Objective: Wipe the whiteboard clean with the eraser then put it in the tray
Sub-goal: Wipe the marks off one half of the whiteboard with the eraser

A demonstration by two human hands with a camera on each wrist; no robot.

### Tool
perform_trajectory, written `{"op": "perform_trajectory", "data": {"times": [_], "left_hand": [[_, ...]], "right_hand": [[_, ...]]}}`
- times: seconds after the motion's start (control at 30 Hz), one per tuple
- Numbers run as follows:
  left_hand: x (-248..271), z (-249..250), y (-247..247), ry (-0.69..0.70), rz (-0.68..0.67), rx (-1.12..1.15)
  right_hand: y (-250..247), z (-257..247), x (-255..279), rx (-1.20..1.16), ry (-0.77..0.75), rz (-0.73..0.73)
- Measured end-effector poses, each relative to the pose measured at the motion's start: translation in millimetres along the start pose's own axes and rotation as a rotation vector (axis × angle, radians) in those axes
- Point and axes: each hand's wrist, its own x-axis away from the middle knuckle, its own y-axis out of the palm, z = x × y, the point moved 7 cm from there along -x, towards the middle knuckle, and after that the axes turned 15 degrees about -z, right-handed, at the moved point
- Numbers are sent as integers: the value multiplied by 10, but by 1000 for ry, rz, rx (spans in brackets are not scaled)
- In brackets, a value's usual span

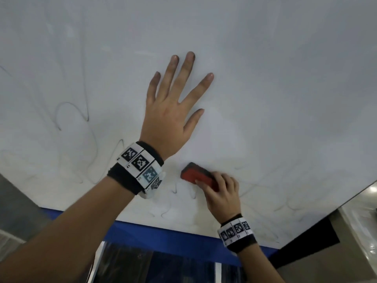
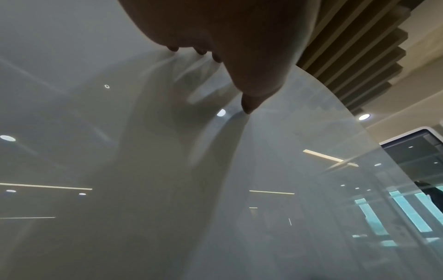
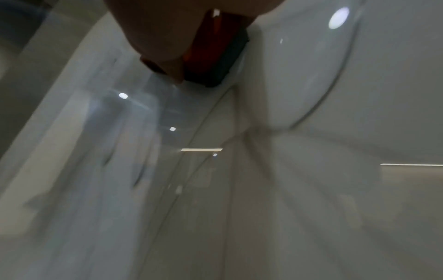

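**While scribbles remain, the eraser works the lower board**

While the left hand [image 1: 170, 111] lies flat against the whiteboard [image 1: 265, 78], fingers straight and spread and holding nothing, the right hand [image 1: 223, 193] has its fingers curled over the far end of the red eraser [image 1: 195, 175], whose dark felt face is pressed to the board low down, just above the blue bottom edge [image 1: 163, 231].

What could go wrong, as I judge it: the grip covers only one end of the eraser, so an uneven push could lift the free end and leave streaks. Thin pen loops [image 1: 69, 113] sit well to the left, and more faint lines trail near the bottom right; a pass kept to the middle would miss them. The braced left palm could smear any ink it slides over. No tray shows in any view, so the final placement will need a look away from the board.

Count: one eraser, one whiteboard, two hands, two marker-patterned wristbands [image 1: 140, 164], one on each wrist. The pen strokes are several and too faint to number.
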Motion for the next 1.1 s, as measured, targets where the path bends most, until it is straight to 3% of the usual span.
{"op": "perform_trajectory", "data": {"times": [0.13,0.2,0.27,0.37,0.43,0.63,0.7,0.77,0.83,0.9,0.97,1.1], "left_hand": [[3,-5,28,2,17,4],[8,30,35,-10,27,31],[11,56,36,-27,34,62],[12,57,31,-31,24,63],[18,48,25,-20,12,47],[29,110,47,-58,13,86],[31,149,62,-81,10,116],[31,167,73,-95,3,135],[42,163,76,-91,-5,132],[50,138,70,-77,-6,104],[55,111,63,-61,-8,70],[84,136,84,-75,-9,25]], "right_hand": [[-809,732,17,-231,370,436],[-877,887,91,-299,541,604],[-622,655,110,-297,544,546],[16,60,207,-114,207,139],[64,130,286,-34,124,23],[-909,962,293,-259,571,538],[-765,825,247,-283,606,542],[-414,469,180,-216,436,320],[-79,72,169,-35,89,33],[-69,76,132,72,-104,-91],[-354,332,58,67,-22,-15],[-925,967,250,-262,444,411]]}}
